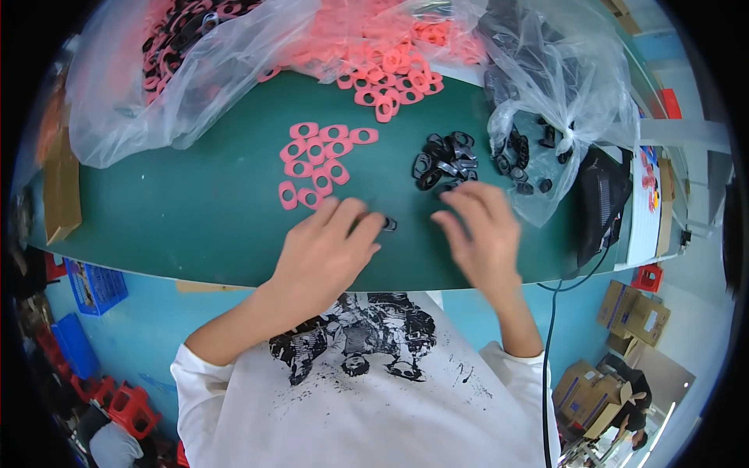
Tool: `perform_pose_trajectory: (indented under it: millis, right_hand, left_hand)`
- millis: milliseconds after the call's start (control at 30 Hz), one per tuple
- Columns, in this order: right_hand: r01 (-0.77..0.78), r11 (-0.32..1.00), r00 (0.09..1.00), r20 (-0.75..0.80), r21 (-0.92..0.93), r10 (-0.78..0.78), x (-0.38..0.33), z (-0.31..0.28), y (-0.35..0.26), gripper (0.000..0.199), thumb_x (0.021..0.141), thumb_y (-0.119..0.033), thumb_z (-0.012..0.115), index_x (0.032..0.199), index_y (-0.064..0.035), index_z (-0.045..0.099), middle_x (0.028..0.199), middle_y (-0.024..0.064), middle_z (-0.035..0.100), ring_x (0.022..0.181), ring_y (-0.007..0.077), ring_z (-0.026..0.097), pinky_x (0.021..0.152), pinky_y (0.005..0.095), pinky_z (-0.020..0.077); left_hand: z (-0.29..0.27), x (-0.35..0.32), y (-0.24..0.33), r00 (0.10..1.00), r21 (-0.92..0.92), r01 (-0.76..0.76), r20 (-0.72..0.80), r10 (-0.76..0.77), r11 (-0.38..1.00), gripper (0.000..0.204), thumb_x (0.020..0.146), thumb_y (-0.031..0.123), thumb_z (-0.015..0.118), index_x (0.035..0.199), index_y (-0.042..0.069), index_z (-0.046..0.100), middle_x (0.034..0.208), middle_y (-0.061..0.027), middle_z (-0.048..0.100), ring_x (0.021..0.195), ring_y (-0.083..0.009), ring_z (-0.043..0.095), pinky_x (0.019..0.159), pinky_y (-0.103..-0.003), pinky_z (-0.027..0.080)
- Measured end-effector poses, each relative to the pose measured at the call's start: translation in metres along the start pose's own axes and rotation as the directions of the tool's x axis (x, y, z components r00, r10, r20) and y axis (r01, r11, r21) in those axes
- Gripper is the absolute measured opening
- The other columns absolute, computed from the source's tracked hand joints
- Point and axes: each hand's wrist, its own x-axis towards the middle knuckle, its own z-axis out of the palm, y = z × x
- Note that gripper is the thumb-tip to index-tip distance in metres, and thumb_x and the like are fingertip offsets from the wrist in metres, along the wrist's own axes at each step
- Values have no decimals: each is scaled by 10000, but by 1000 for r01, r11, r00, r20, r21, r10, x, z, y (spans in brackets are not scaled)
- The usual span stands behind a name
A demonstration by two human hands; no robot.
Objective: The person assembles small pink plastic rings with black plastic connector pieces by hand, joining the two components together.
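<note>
My left hand (326, 240) is low over the green table, fingers bent and somewhat apart. A small black plastic part (389, 224) lies right at its index fingertip; whether they touch is hard to tell. Just beyond that hand is a loose group of flat pink oval rings (315, 151), each with a round hole. My right hand (485, 238), slightly blurred, has its thumb and fingers spread beside the near edge of a small pile of glossy black parts (446, 162). Nothing shows between its fingers.
A clear bag (195, 101) with pink and black pieces stands far left, and more pink rings (388, 82) spill out at the back. Another clear bag (562, 156) with black parts is at right, beside a black case (602, 203). A black cable (551, 335) hangs over the table's near edge.
</note>
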Motion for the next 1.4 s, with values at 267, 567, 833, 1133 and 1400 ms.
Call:
perform_pose_trajectory:
  millis: [267, 567, 833, 1133, 1400]
  right_hand:
    - [82, 990, 970, 235, -112, -53, 1, -7, 11, 200, 747, -36, 780, 921, -31, 681, 1025, 94, 615, 768, 236, 601, 598, 329, 487]
    - [-425, 375, 903, 415, 824, 113, -3, 45, -65, 125, 927, 19, 625, 1044, 60, 632, 1122, 136, 643, 876, 146, 639, 706, 279, 557]
    - [-409, 546, 913, 321, 732, 253, -7, 52, -88, 142, 931, 8, 608, 1061, 15, 666, 945, 91, 705, 738, 113, 639, 626, 240, 510]
    - [-494, 854, 844, -144, 164, 516, -32, -6, 2, 125, 887, -16, 658, 1010, -11, 678, 914, 33, 654, 700, 80, 521, 597, 221, 415]
    - [-390, 920, 907, -180, -20, 381, -43, 9, 34, 233, 806, -7, 717, 1033, -22, 663, 1048, 80, 623, 776, 161, 547, 672, 275, 457]
  left_hand:
    - [24, 11, -5, 997, -5, -69, 28, 69, 998, 300, 686, 59, 716, 962, 27, 601, 896, -73, 514, 867, -241, 530, 624, -349, 498]
    - [3, -39, 3, 907, -281, 31, -396, -145, 959, 446, 704, -25, 772, 1124, 14, 629, 1034, -108, 637, 819, -275, 639, 667, -364, 540]
    - [-20, -59, -34, 850, -234, 316, -361, -384, 919, 427, 744, -21, 780, 1146, -7, 638, 921, -138, 648, 778, -278, 638, 642, -358, 531]
    - [-46, -55, -67, 885, -60, 452, -90, -456, 890, 477, 704, 180, 841, 1112, 28, 647, 887, -102, 571, 743, -270, 614, 656, -364, 512]
    - [-60, -51, -90, 969, -67, 241, 67, -237, 968, 402, 724, 132, 814, 1089, 72, 658, 1019, -72, 562, 780, -278, 617, 674, -383, 517]
